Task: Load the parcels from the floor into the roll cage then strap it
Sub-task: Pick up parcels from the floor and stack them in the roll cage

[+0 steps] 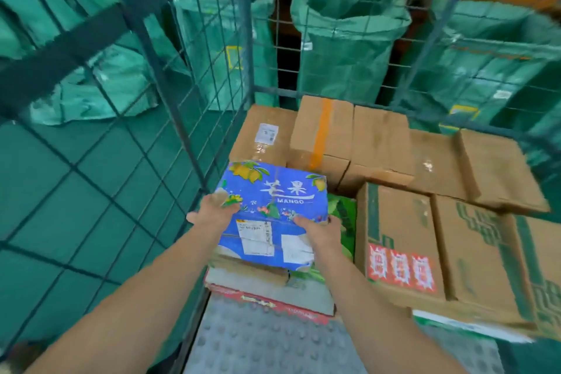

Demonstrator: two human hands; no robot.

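- Inside a grey-blue wire-mesh steel roll cage (243, 39), a person holds a blue printed cardboard mango box (273, 191) over a low stack in the near left corner, just beside the mesh wall.
- The left hand (212, 211) curls round the box's left edge; the right hand (318, 229) clasps its near right side, fingers over the top.
- Likely risk: the glossy box is skewed above a red-edged flat carton (267, 302); let go off-square, it could slide toward the open front.
- Plain brown corrugated cartons (379, 136), matte and taped, fill the rest of the cage; a dark flat band (60, 61), probably the strap, crosses the left mesh.
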